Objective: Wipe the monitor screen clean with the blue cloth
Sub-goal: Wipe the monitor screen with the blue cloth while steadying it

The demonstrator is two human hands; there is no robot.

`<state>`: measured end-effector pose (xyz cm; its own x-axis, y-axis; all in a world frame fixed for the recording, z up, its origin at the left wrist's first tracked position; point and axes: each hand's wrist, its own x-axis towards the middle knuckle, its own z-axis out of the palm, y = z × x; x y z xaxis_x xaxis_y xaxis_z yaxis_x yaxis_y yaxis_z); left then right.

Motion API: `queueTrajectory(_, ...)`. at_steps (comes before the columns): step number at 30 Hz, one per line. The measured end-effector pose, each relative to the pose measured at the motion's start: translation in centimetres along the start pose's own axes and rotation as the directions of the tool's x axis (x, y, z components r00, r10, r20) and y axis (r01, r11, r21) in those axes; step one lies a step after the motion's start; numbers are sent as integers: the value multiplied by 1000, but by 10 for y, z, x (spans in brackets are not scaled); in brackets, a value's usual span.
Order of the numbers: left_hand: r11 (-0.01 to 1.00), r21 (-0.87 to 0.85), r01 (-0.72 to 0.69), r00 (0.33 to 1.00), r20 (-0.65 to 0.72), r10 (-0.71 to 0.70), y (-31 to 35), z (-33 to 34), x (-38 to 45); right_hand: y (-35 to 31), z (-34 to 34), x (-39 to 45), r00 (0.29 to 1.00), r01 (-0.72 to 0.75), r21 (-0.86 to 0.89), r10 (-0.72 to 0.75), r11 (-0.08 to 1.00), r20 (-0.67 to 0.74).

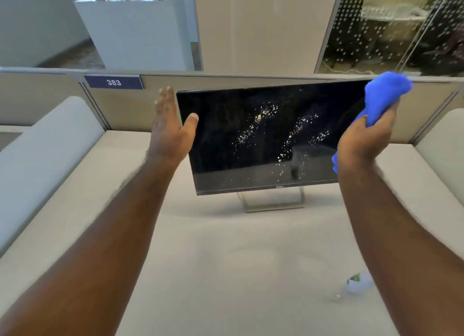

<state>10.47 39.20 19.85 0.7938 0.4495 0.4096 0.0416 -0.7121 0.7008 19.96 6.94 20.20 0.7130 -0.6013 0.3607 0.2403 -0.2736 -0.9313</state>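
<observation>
Monitor [261, 139] is sitting on a pale worktop [213, 260] on a thin metal stand [272, 202], screen tilted a bit so the right side rides higher in the head cam. Screen is dark w/ a bunch of white specks and droplets spread across the middle and lower right, so not wiped there.

Left hand [170, 127] is at the monitor's left edge, fingers straight and together pointing up, thumb spread out and lying over the front of the bezel. Can't tell if the fingers actually touch the back of the panel. So that grip is spread, not clamped on anything.

Right hand [369, 137] is at the right edge of the screen w/ the blue cloth [386, 94] bunched up in it, fingers curled round the wad. Most of the cloth sticks out above the hand near the top right corner, a bit hangs out below the wrist too.

Also: a small white and green thing [357, 283] on the worktop near the right forearm, too blurry to ID. Cubicle divider behind has a sign reading 383 [113, 82].
</observation>
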Motion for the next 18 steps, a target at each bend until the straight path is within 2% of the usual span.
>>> queueTrajectory(5,1000,-11,-10,997,72,10,-7,8,4,15,49,-27,983,137,-197,-108,971,149)
queueTrajectory(13,997,-80,-18,995,99,26,-10,7,-1,15,98,-92,923,340,-243,-274,909,269)
queueTrajectory(16,994,-102,-28,994,103,38,-9,7,-3,7,108,-119,844,492,-231,-393,839,366)
queueTrajectory(18,995,-88,-46,994,90,54,-8,6,-2,1,114,-138,748,612,-209,-474,763,465)
